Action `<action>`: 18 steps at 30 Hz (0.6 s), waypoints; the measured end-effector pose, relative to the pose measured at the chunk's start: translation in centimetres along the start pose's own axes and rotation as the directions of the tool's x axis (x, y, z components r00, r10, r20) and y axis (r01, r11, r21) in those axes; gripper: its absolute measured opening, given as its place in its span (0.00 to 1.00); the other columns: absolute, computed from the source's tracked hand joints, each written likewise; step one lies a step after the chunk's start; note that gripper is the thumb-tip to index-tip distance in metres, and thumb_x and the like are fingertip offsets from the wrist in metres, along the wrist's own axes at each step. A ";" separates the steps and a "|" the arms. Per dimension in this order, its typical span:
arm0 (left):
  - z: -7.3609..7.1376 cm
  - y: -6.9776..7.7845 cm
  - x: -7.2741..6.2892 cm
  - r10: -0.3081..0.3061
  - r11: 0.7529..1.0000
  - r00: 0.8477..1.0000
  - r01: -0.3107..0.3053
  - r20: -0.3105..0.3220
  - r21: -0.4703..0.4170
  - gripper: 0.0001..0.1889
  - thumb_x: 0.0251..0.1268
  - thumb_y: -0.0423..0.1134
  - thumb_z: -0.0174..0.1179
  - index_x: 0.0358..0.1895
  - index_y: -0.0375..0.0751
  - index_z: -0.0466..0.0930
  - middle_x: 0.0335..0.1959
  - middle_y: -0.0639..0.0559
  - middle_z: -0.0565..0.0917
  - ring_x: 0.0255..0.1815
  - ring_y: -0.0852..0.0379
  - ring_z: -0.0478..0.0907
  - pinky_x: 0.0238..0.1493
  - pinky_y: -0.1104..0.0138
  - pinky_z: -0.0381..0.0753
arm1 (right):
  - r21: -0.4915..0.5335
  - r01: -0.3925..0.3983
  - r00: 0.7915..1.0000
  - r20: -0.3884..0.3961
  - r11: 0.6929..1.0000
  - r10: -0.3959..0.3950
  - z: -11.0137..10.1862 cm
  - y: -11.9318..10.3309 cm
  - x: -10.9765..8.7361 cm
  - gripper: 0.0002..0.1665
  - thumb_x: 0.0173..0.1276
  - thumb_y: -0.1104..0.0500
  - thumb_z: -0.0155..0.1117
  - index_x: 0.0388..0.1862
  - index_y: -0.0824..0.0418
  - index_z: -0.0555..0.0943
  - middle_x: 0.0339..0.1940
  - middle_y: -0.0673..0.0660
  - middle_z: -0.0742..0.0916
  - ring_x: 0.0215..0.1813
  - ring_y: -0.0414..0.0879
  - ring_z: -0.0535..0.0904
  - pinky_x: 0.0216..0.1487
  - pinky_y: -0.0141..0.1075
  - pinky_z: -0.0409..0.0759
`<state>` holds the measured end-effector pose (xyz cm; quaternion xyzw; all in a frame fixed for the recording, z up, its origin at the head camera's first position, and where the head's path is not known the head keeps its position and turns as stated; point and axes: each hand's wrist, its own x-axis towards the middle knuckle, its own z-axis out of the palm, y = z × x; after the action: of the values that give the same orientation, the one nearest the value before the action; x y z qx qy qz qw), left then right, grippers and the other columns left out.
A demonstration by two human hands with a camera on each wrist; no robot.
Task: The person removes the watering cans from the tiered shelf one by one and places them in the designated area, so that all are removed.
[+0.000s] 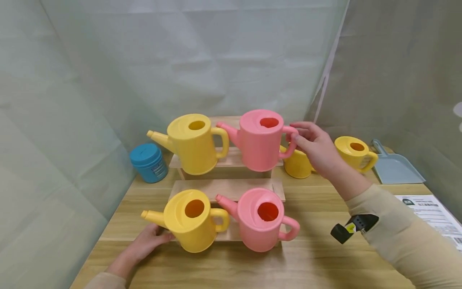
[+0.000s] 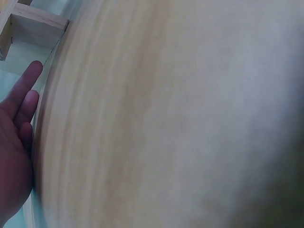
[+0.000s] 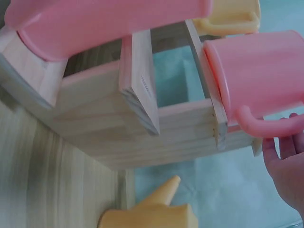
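A wooden tiered stand (image 1: 223, 188) bears two pink and two yellow watering cans, spouts pointing left. My right hand (image 1: 314, 146) pinches the handle of the upper pink watering can (image 1: 260, 146); in the right wrist view its fingers (image 3: 287, 148) are at that handle's outer side. To its left is the upper yellow watering can (image 1: 195, 150). The lower yellow watering can (image 1: 193, 237) stands beside the lower pink watering can (image 1: 258, 235). At the lower left, my left hand (image 1: 149, 241) is low beside the lower yellow can, partly behind its spout, with extended fingers (image 2: 23, 92).
Behind my right arm are a yellow watering can (image 1: 297, 163) and another yellow watering can (image 1: 349, 150) on the table (image 1: 314, 257). A grey dustpan (image 1: 398, 168) and a printed sheet (image 1: 434, 216) lie at the right. A blue tub (image 1: 149, 162) stands left of the stand.
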<state>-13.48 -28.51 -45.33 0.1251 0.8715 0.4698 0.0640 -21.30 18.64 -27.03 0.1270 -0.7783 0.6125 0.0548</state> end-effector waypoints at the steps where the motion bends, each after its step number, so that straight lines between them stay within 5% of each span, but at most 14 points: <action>1: 0.0 0.0 0.0 0.005 1.000 1.000 -0.005 0.000 -0.003 0.22 0.59 0.39 0.62 0.56 0.38 0.72 0.58 0.46 0.75 0.57 0.68 0.66 0.57 0.70 0.62 | 0.016 0.008 1.000 -0.011 1.000 -0.008 0.2 0.1 0.0 0.26 0.67 0.49 0.58 0.62 0.56 0.69 0.54 0.59 0.78 0.56 0.51 0.74 0.60 0.45 0.69; 10: 0.0 0.0 0.0 0.013 1.000 1.000 -0.013 0.007 -0.018 0.21 0.60 0.39 0.62 0.56 0.38 0.72 0.58 0.46 0.75 0.57 0.69 0.66 0.56 0.72 0.62 | 0.164 0.055 0.996 -0.075 0.985 -0.043 1.4 0.7 0.1 0.22 0.66 0.52 0.60 0.56 0.58 0.71 0.46 0.62 0.78 0.49 0.57 0.73 0.52 0.33 0.75; 18: 0.0 0.1 0.1 0.019 1.000 1.000 -0.019 0.004 -0.023 0.21 0.60 0.38 0.61 0.56 0.37 0.72 0.57 0.45 0.75 0.56 0.69 0.66 0.56 0.73 0.62 | 0.351 0.109 0.990 -0.120 0.930 -0.071 2.3 0.8 0.1 0.16 0.66 0.57 0.60 0.51 0.59 0.73 0.41 0.61 0.77 0.43 0.51 0.73 0.47 0.31 0.77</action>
<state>-13.58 -28.45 -45.25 0.1337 0.8647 0.4802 0.0627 -21.49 16.57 -28.29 0.1382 -0.6437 0.7460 0.0998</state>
